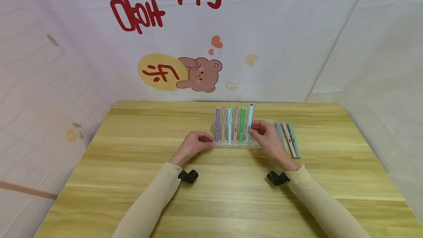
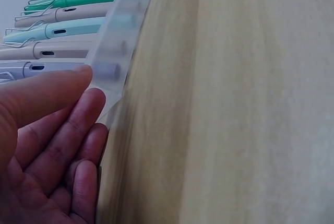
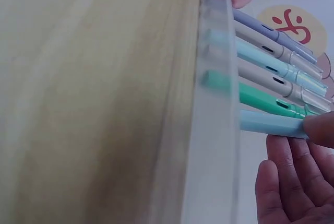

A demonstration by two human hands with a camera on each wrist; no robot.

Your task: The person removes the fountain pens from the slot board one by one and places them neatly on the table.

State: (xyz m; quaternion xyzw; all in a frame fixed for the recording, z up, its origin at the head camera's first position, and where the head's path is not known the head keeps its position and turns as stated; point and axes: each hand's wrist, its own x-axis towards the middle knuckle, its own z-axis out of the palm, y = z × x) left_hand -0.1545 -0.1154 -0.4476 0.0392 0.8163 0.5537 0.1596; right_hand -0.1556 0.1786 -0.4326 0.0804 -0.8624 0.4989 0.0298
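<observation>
A frosted clear pen stand [image 1: 228,145] holds a row of upright pens. From the left they are a purple pen [image 1: 217,124], a greyish-pink one, a light blue one, another greyish-pink one and a green pen [image 1: 242,124]. At the row's right end, my right hand [image 1: 269,140] pinches a light blue pen [image 3: 271,124] between thumb and fingers. That pen stands higher than the others, and its lower end is over the stand. With thumb and fingertips, my left hand [image 2: 57,140] grips the stand's left end, beside the purple pen.
Right of the stand, behind my right hand, several pens lie on the wooden table: a blue pen [image 1: 279,131], a pale pinkish pen [image 1: 289,140] and a teal pen [image 1: 294,140]. A white printed cloth [image 1: 281,39] hangs behind the table's far edge.
</observation>
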